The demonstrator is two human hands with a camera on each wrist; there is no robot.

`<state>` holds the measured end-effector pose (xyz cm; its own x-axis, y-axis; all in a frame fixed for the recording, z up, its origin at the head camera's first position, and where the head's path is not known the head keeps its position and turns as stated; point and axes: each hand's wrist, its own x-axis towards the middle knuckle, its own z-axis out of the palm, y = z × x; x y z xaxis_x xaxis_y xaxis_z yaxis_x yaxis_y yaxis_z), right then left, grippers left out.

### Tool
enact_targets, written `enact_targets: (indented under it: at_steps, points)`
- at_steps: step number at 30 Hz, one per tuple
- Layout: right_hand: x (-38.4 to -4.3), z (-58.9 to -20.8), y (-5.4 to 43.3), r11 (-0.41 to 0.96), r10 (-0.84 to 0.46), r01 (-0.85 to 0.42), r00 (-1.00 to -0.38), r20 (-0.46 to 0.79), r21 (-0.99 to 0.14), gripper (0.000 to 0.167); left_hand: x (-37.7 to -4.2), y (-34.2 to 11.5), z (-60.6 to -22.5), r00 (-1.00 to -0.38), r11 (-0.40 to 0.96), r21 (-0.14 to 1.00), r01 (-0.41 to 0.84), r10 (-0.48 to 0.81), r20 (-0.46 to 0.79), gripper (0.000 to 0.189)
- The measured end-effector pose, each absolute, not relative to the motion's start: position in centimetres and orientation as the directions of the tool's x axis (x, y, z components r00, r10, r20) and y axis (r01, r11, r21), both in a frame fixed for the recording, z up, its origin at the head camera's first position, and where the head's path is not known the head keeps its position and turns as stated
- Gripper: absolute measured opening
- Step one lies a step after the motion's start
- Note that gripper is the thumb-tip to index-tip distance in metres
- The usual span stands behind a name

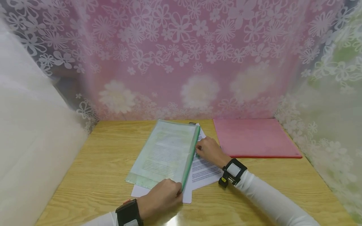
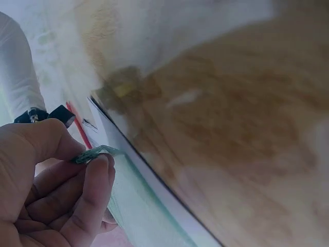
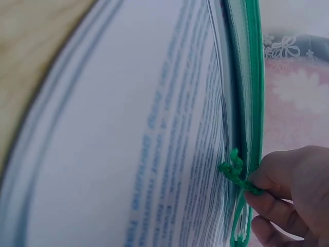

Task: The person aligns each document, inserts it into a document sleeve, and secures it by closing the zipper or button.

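Note:
A clear green zipper document bag (image 1: 167, 153) with printed sheets inside lies tilted on the table, its green zipper edge toward the right. My left hand (image 1: 162, 196) pinches the near end of that edge; in the left wrist view the bag's green corner (image 2: 95, 153) is between thumb and finger. At the zipper edge farther up, my right hand (image 1: 210, 151) pinches a knotted green pull cord (image 3: 234, 175) between thumb and finger. Loose printed sheets (image 1: 207, 172) lie under the bag, partly covered by it.
A pink folder with a red edge (image 1: 254, 138) lies at the back right of the wooden table (image 1: 99, 163). A dark binder clip (image 1: 192, 123) shows at the top of the sheets. Floral curtains (image 1: 183, 62) hang around the back and sides.

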<state>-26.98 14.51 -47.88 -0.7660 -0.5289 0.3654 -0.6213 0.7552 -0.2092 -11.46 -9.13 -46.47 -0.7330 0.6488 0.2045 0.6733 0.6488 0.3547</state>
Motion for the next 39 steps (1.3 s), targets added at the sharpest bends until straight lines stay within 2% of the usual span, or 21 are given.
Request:
enact_targets:
  at_steps: [7, 20, 28, 39]
  points:
    - [-27.4, -48.1, 14.6, 0.761, -0.527, -0.618, -0.766, 0.367, -0.196, 0.007, -11.0, -8.9, -46.8, -0.78, 0.665, 0.462, 0.587, 0.617, 0.104, 0.038]
    - [-28.0, -47.9, 14.6, 0.769, -0.531, -0.622, -0.75, 0.395, -0.147, 0.008, -10.9, -8.9, -47.0, -0.773, 0.664, 0.435, 0.608, 0.621, 0.133, 0.043]
    - [-28.1, -47.6, 14.6, 0.779, -0.524, -0.609, -0.764, 0.378, -0.152, 0.014, -11.1, -8.9, -46.9, -0.765, 0.658, 0.436, 0.614, 0.632, 0.124, 0.042]
    - [-28.4, -47.6, 14.3, 0.793, -0.509, -0.588, -0.782, 0.358, -0.157, 0.011, -11.1, -8.7, -46.8, -0.765, 0.669, 0.419, 0.613, 0.635, 0.106, 0.039]
